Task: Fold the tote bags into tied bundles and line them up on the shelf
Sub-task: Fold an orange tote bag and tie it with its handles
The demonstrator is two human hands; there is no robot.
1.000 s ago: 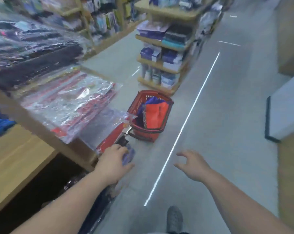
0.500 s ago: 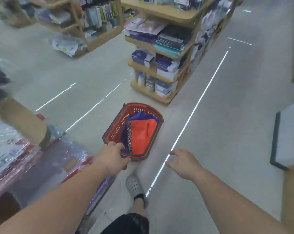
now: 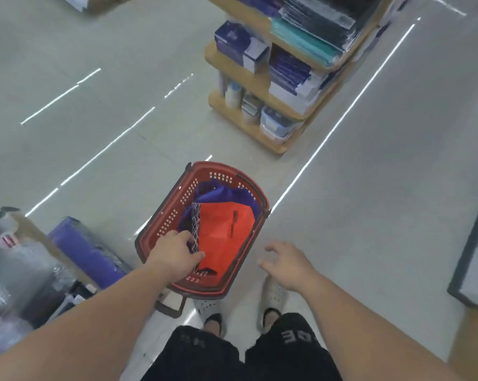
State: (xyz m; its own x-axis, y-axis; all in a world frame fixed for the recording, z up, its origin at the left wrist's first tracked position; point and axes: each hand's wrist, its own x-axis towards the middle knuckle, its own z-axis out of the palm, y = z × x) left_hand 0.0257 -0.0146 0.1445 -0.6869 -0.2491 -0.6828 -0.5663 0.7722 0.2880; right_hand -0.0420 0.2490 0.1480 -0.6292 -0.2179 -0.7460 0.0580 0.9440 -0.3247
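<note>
Tote bags [image 3: 226, 229], orange on purple, lie in the red basket [image 3: 169, 215] at frame centre, with their long axis running up-frame and tilted slightly right. The left hand [image 3: 176, 255] is the nearer, over their lower-left edge; I cannot tell whether its bent fingers pinch the cloth. The right hand [image 3: 286, 264] hovers just right of the basket, fingers spread.

Single head-worn wide-angle view, forward and steeply down, close above the red basket [image 3: 226, 168] on the floor [image 3: 369, 215].
</note>
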